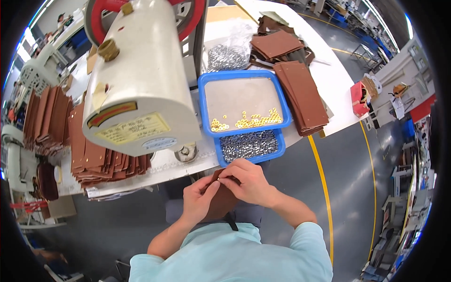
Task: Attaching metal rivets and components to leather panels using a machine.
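Note:
Above my lap, at the table's front edge, I hold a brown leather piece (222, 203). My left hand (198, 197) is closed on its left side, the thumb pressed near the top edge. My right hand (246, 181) pinches at that same top edge, where a tiny light-coloured spot shows between the fingertips; I cannot make out what it is. Just beyond my hands stands a blue tray of small silver metal parts (249, 144). Partly over it sits a larger blue tray (203, 101) with gold eyelet rings (256, 121) gathered along its near side.
A large white press machine (141, 70) with a red wheel (96, 23) rises at left centre. Brown leather stacks (105, 164) lie beneath and left of it. More leather pieces (303, 96) lie right of the trays, and a clear bag of metal parts (229, 56) sits behind them.

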The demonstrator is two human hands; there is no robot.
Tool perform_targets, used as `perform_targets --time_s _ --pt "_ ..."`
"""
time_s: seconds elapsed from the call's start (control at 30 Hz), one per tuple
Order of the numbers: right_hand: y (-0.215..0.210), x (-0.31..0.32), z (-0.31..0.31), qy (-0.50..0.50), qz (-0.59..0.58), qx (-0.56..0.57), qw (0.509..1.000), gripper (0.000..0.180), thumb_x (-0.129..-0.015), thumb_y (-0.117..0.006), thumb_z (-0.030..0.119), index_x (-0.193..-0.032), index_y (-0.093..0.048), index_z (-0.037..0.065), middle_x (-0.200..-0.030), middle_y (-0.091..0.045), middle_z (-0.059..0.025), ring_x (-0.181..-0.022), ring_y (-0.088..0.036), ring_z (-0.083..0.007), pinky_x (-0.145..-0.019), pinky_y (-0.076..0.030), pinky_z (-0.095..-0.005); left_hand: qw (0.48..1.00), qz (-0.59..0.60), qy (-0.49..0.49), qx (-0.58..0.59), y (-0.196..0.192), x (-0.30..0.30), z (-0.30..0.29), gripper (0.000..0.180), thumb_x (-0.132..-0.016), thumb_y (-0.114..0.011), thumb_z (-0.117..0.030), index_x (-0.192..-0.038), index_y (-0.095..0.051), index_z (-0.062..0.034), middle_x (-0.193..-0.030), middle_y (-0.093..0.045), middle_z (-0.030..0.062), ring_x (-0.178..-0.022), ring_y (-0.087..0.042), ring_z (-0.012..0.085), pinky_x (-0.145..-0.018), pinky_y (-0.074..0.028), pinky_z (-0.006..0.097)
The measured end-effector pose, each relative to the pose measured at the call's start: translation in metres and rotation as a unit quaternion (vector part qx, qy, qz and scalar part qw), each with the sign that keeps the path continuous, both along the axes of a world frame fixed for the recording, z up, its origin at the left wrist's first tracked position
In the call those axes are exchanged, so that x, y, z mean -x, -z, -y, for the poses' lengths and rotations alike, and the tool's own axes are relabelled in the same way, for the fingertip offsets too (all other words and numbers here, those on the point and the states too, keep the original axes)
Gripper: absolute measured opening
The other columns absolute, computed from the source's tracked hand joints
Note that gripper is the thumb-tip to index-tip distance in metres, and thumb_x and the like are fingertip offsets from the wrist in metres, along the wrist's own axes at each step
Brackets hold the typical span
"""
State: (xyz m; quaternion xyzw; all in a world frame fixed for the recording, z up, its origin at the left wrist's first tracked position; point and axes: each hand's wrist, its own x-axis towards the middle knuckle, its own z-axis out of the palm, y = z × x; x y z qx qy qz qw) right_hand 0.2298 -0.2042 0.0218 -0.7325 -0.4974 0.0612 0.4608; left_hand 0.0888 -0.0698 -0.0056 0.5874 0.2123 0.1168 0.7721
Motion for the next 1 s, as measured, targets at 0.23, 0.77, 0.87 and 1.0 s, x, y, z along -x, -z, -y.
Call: perform_targets --time_s 0.23,0.77,0.87,1.0 --pt "-0.001 -0.003 0.012 0.011 0.014 0.072 0.997 0.02 -0.081 -0.084 0.012 -0.099 -0.076 0.007 -0.096 -0.074 -0.0089 -0.088 -0.071 -0.0262 -0.076 -0.057 -0.0375 0.987 -0.045 0.05 -0.146 -0.001 0.004 -0.01 0.021 -0.097 -0.073 -0.009 -0.116 -0.077 0.0 -0.101 -0.077 0.005 -0.087 -0.066 0.0073 -0.079 -0.055 0.024" --pt "0.043 -0.079 0.012 0.139 0.184 0.245 0.942 0.004 -0.083 -0.067 0.005 -0.083 -0.069 0.001 -0.086 -0.064 -0.0164 -0.083 -0.068 -0.0367 -0.075 -0.056 -0.0469 0.972 0.004 0.047 -0.23 0.004 0.009 -0.007 0.02 -0.093 -0.077 -0.011 -0.11 -0.075 -0.0005 -0.095 -0.078 0.0087 -0.082 -0.072 0.0102 -0.075 -0.056 0.024" --pt "0.044 -0.078 0.011 0.135 0.187 0.235 0.944 0.005 -0.08 -0.063 0.0 -0.082 -0.067 -0.001 -0.087 -0.064 -0.018 -0.084 -0.068 -0.0376 -0.077 -0.057 -0.0468 0.977 -0.007 0.048 -0.206 0.008 0.009 -0.009 0.02 -0.093 -0.078 -0.012 -0.108 -0.071 0.0003 -0.094 -0.078 0.0092 -0.084 -0.074 0.0109 -0.076 -0.057 0.025" --pt "0.04 -0.078 0.011 0.145 0.144 0.174 0.963 0.006 -0.083 -0.066 0.0 -0.087 -0.07 -0.001 -0.088 -0.066 -0.0187 -0.085 -0.068 -0.0375 -0.077 -0.056 -0.0461 0.987 -0.036 0.037 -0.155 0.012 0.004 -0.009 0.031 -0.089 -0.081 -0.007 -0.111 -0.062 0.0014 -0.094 -0.078 0.0092 -0.086 -0.073 0.0108 -0.078 -0.058 0.026"
